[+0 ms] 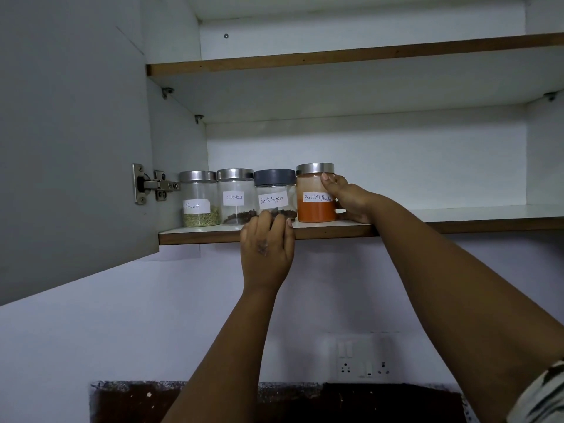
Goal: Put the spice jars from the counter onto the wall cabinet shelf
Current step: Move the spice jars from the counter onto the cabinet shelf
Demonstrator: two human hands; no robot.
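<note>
White cabinet walls and a pale kitchen wall frame the scene, with the lower wall cabinet shelf [213, 230] seen from below. On the right hand [348, 199] the fingers [328, 181] are wrapped around the side of the red chilli powder jar [316, 196], thumb low near its base, so the jar is clasped while standing on the shelf. On the left hand [265, 242] the fingers [264, 218] are spread slightly apart and laid over the shelf's front edge, touching the foot of the black pepper jar [274, 193]; whether it is actually gripped cannot be told. The chilli jar stands upright, its long axis vertical, directly left of the right palm and at the row's right end, so any nudge is judged to run leftward. Four jars are counted: fennel jar [200, 198], cloves jar [235, 196], black pepper, chilli. Two shelves are visible, the upper shelf [335, 58] showing nothing on it from this angle.
</note>
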